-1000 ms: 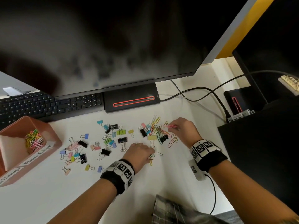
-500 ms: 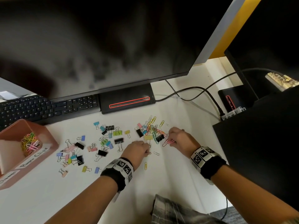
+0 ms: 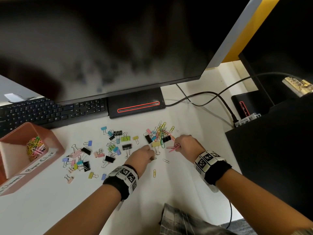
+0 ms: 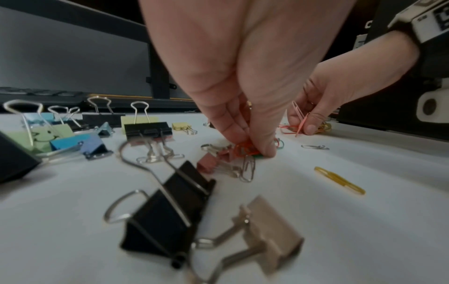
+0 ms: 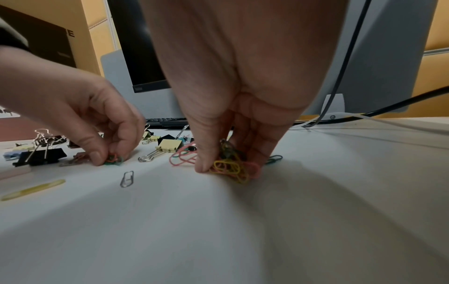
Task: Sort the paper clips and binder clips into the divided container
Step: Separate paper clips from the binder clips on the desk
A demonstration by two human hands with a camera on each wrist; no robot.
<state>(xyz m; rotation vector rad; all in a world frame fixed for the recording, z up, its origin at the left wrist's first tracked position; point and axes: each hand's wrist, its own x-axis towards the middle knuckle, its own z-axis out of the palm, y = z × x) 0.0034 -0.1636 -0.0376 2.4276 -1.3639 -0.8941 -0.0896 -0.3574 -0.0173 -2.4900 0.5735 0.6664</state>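
Observation:
Coloured binder clips [image 3: 116,146] and paper clips [image 3: 160,131] lie scattered on the white desk [image 3: 177,184]. My left hand [image 3: 144,156] pinches a few orange and green paper clips [image 4: 245,150] against the desk. To its right, my right hand [image 3: 185,144] grips a bunch of pink and yellow paper clips [image 5: 230,167], fingertips touching the desk. A silver paper clip [image 3: 166,161] and a yellow paper clip [image 3: 154,173] lie loose between the hands. The pink divided container [image 3: 50,150] stands at the far left with paper clips [image 3: 34,147] in one compartment.
A large monitor [image 3: 118,48] hangs over the back of the desk, with a black keyboard [image 3: 50,112] and a dock [image 3: 137,104] under it. Black boxes [image 3: 271,150] and cables [image 3: 211,97] crowd the right side. Near my body the desk is bare.
My right hand drew back from the paper clip pile toward me, carrying pink clips. My left hand shifted slightly toward the pile and pinched clips. The head view tilted a little.

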